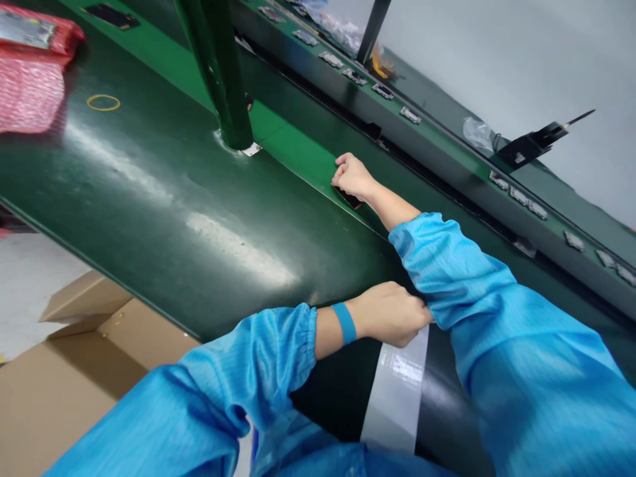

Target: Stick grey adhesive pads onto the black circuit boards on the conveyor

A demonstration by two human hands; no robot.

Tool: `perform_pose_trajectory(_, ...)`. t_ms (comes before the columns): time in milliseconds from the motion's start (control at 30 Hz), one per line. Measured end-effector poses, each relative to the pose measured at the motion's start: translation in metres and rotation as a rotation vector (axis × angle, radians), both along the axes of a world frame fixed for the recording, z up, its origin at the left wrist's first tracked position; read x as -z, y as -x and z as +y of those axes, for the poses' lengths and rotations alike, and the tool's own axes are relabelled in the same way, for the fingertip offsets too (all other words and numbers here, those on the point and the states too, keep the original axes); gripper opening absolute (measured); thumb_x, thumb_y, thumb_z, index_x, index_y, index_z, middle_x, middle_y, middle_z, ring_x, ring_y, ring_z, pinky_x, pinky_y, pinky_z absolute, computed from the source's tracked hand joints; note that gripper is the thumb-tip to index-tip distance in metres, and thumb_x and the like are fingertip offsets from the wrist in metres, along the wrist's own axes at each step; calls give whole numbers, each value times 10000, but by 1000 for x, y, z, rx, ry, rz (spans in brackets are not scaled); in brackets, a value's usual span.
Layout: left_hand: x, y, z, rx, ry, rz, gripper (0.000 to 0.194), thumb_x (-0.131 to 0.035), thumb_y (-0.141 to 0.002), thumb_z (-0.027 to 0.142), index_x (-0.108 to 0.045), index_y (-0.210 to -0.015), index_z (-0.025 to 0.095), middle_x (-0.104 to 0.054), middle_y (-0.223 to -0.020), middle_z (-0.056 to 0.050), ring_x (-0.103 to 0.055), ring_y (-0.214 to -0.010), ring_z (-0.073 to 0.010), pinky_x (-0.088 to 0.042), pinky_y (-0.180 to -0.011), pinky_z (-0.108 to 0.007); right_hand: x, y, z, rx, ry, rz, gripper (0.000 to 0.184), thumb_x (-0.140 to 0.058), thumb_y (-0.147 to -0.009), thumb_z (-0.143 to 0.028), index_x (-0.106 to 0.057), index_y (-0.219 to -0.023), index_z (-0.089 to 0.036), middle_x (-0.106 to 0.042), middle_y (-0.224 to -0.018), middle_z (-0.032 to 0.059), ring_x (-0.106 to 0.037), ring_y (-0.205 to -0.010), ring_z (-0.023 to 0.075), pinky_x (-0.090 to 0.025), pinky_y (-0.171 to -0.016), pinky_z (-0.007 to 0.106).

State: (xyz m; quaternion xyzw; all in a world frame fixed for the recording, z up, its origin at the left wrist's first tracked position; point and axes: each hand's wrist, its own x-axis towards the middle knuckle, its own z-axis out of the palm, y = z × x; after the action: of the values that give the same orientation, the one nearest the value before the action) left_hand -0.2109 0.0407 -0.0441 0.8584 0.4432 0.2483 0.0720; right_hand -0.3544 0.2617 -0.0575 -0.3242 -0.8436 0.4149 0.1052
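Note:
My right hand [352, 177] reaches over the bright green belt, its fingers curled at the edge of a flat black panel [350, 198]. Most of that panel is under the hand, and it appears to lie on or just above the belt. Nearer my body, my left hand [392, 314] is closed, with a blue band [344, 323] around its wrist. The left fingertips are hidden behind the hand and the right sleeve, so what they hold does not show. A glossy whitish strip [397, 391] lies just below the left hand.
A green post [216, 73] rises from the bench left of my right hand. Farther left are a yellow rubber band [103, 103], pink bubble wrap [32, 93] and another dark panel [111, 15]. Small metal parts [382, 91] line the far ledge. A cardboard box [99, 338] stands below the bench.

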Motion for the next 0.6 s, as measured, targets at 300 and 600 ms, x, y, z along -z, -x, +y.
perform_pose_trajectory(300, -4, 2, -2, -17, 39, 6, 180, -595, -979, 202, -714, -1096, 135, -794, -917, -57, -757, -738, -234, -415, -510, -379, -18, -20, -16, -74, -229, -167, 673, -639, -779, 5, -494, -1425, -117, -716, -1055, 98, -700, -1083, 300, -562, -1045, 484)
perform_pose_trajectory(600, -12, 8, -2, -40, 113, 7, 186, -583, -1000, 224, -703, -1120, 147, -810, -1020, -71, -774, -807, -245, -411, -538, -366, -36, -45, 0, 91, -330, -396, 956, -932, -750, -270, -422, -1528, -52, -665, -1232, 214, -665, -1200, 395, -522, -1092, 571)
